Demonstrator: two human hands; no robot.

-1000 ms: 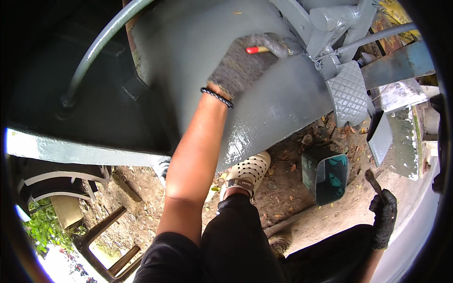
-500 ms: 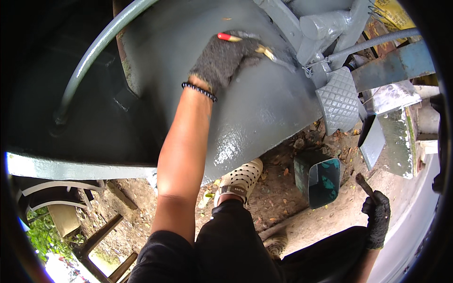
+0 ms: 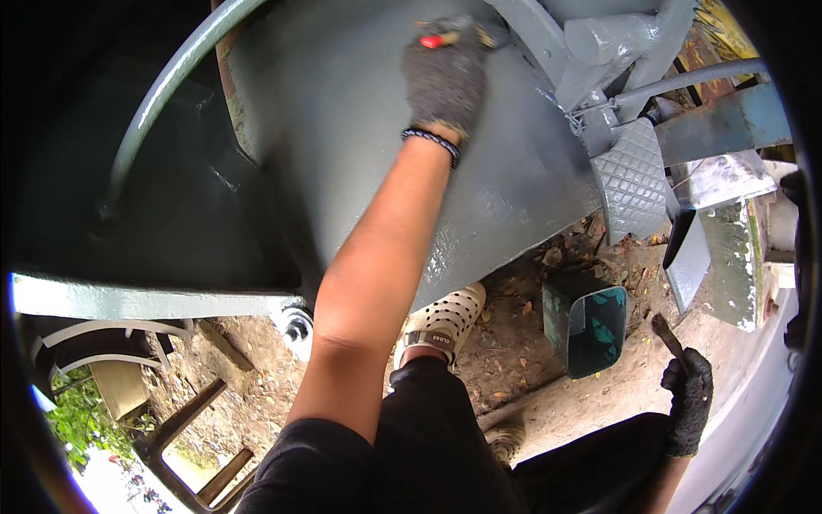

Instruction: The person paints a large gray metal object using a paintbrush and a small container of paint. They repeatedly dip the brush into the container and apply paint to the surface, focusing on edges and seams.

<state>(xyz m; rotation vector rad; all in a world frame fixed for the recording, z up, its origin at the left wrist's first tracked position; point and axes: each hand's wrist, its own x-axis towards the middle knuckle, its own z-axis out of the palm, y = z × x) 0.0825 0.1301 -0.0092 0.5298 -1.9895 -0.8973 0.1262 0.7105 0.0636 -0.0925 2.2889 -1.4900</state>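
Note:
My left hand point(image 3: 447, 77), in a dark grey knit glove and beaded bracelet, is closed round a paintbrush point(image 3: 441, 39). The brush's red-tipped, pale handle pokes out of the fist; its bristle end is blurred. Beneath lies a broad, curved metal panel point(image 3: 368, 120) with wet-looking grey paint. Low on the right, my right hand point(image 3: 689, 403), in a darker, stained glove, grips a dark, crusted stick-like tool point(image 3: 666, 336) pointing up and away from the panel. What kind of tool this is cannot be made out.
A square-mouthed bucket point(image 3: 591, 330) smeared with green paint stands on leaf-strewn soil. Grey pedal-like plates point(image 3: 632, 176) and a bent bar point(image 3: 175, 81) border the panel. My clog-shod foot point(image 3: 445, 321) is under its edge. A wooden frame point(image 3: 184, 415) lies at lower left.
My left hand has moved up and a little right over the panel with the paintbrush, its wrist turning more upright. My right hand and its tool have hardly moved.

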